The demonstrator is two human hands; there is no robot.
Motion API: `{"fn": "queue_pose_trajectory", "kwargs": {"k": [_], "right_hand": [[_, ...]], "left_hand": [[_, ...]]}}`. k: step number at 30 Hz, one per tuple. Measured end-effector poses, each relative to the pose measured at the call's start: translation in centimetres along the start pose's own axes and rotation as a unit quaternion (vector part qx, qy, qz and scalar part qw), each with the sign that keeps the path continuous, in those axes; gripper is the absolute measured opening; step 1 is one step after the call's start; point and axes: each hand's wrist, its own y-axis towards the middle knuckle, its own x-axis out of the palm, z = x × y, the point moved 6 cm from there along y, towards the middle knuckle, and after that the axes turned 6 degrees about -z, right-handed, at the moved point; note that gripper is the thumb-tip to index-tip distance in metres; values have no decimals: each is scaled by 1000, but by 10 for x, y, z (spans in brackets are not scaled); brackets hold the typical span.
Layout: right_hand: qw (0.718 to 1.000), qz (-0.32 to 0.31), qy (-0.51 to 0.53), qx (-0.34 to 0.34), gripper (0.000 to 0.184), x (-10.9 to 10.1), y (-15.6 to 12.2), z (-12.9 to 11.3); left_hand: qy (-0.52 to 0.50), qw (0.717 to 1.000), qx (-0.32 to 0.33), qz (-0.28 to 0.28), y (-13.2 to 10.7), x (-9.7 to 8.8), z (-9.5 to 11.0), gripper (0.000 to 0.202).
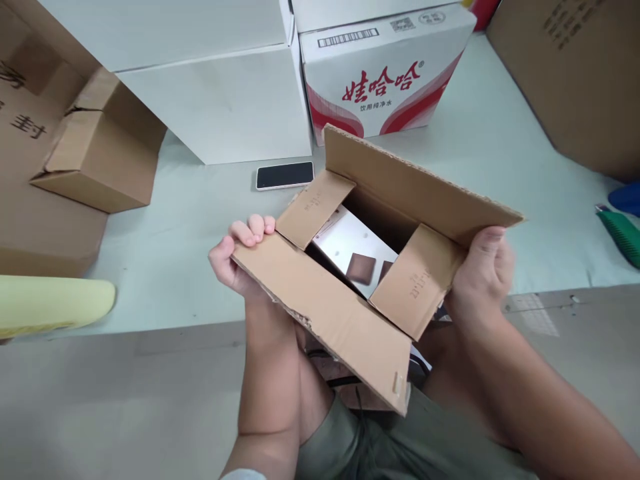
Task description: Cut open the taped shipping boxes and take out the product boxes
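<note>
I hold a small brown cardboard box [345,313] in front of me, its four flaps standing open. My left hand [235,257] grips the box's left side, fingers curled over the edge of the near flap. My right hand [483,270] clasps the right side, under the far flap. Inside the box lies a white packet [350,243] with brown squares printed on it.
A phone [285,175] lies face up on the pale table behind the box. White cartons [220,100] and a red-and-white printed carton [385,73] stand at the back. Brown cartons [95,153] sit left and far right. A green tool [623,233] lies at the right edge.
</note>
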Motion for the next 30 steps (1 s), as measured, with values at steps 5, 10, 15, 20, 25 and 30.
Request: {"fn": "queue_pose_trajectory", "kwargs": {"k": [5,10,15,20,25,30], "right_hand": [[993,98,62,29,57,0,3,-12],[996,67,50,16,67,2,11,-17],[998,37,60,-5,68,7,14,-23],[996,24,80,-16,66,10,17,-25],[996,7,89,-23,65,12,19,-24],[994,10,108,-27,63,13,18,-21]], "left_hand": [[65,996,-33,55,-5,-10,9,41],[269,958,76,62,17,-20,55,19],[501,851,96,-127,38,68,100,14],[526,804,-73,-266,32,180,67,19],[585,629,-245,-450,24,196,-13,22],[670,423,-399,-462,-1,174,-17,6]]}}
